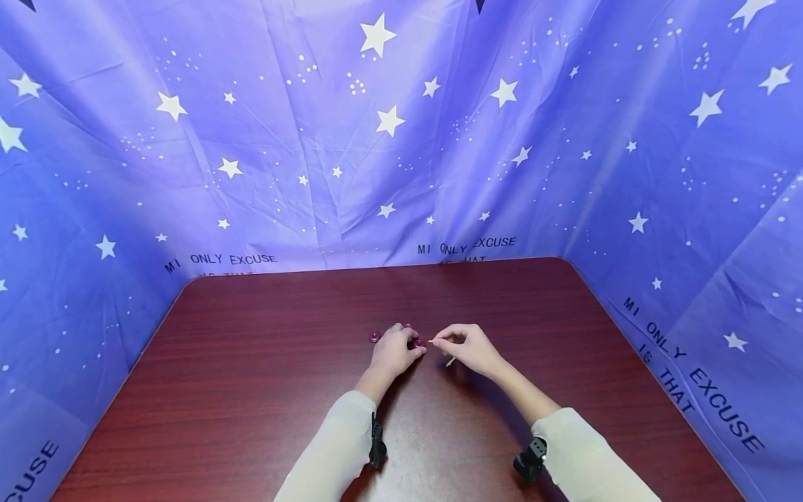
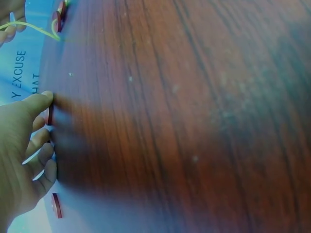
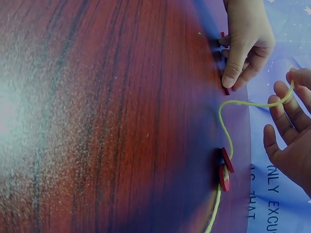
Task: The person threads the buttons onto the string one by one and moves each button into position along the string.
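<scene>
- Two pale sleeves [image 1: 329,446] come in closest, one on each arm.
- A small black camera [image 1: 378,443] sits at the left cuff, and one more black camera [image 1: 530,459] sits at the right cuff.
- The table [image 1: 282,362] is dark red-brown with thin dark lines. A bright shine shows on its near part.
- The left hand [image 1: 392,351] is low on the table. Its thumb and fingers are almost closed and pinch one red button [image 1: 419,342], which is at the table top.
- The right hand [image 1: 473,346] is just beside it, up off the table. Its thumb and first finger are pressed together on the yellow string [image 3: 236,102], near the pale tip. The other fingers are bent but apart.
- The string hangs from the right hand, bends down to the table, and goes through two red buttons. The upper one [image 3: 227,160] and the lower one [image 3: 223,178] lean close together.
- Another red button [image 1: 374,336] lies on the table, just left of the left hand.
- A bit of red shows past the left fingers, too hidden to tell well.
- Behind the table hangs a blue-purple cloth [image 1: 282,139] with white stars, dots and black words.
</scene>
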`<state>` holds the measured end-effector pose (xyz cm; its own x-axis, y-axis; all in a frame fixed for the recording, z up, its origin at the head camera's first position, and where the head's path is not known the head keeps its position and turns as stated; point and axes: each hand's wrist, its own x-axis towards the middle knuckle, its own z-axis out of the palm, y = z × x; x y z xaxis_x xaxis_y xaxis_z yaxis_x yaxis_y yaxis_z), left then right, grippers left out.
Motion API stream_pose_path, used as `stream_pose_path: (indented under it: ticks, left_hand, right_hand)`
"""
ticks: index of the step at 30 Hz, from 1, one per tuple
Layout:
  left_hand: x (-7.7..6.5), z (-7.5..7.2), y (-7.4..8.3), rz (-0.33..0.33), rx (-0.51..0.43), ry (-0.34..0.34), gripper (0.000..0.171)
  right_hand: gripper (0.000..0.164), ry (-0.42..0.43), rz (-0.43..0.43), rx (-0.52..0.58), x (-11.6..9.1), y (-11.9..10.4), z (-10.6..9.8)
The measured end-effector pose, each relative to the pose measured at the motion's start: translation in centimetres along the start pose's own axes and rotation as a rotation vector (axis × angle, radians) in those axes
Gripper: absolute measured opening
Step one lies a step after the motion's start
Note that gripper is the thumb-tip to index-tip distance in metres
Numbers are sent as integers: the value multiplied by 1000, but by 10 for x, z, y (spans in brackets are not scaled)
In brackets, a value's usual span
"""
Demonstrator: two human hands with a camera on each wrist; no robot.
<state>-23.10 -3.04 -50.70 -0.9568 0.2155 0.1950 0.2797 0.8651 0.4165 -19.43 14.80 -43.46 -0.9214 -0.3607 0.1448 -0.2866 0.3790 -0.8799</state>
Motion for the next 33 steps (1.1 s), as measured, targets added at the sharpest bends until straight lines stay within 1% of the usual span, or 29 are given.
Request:
stream_pose_path:
  ticks: [4,9,11,13,16,20,22,27,33]
  left_hand:
    - [1,-3,3,-5,2,-17,29]
    - [2,-4,6,-18,-4,-36,28]
    - [2,-4,6,-25,-8,-37,26]
    - [2,-3,6,-32,-18,-39,24]
    - [2,-2,5,-40,-47,-34,22]
    - [3,-2,4,-40,-95,-35,22]
    - [3,-3,5,-34,-114,-43,24]
    - [4,-8,7,-3,-162,-61,33]
    - [3,-16,6,21,-145,-68,32]
  right_hand:
    - [16,3,-8,-7,0,3,-1]
    - [16,22,-7,-28,5,24,0]
    - [17,24,10,-27,7,33,1]
    - [20,23,19,-20,7,36,1]
    - [22,22,24,-7,7,38,0]
    - [22,25,-2,-10,7,40,-2]
    - [22,25,-8,-13,7,40,-2]
    - [21,27,6,-10,7,38,-4]
    - [19,27,21,-20,7,40,-3]
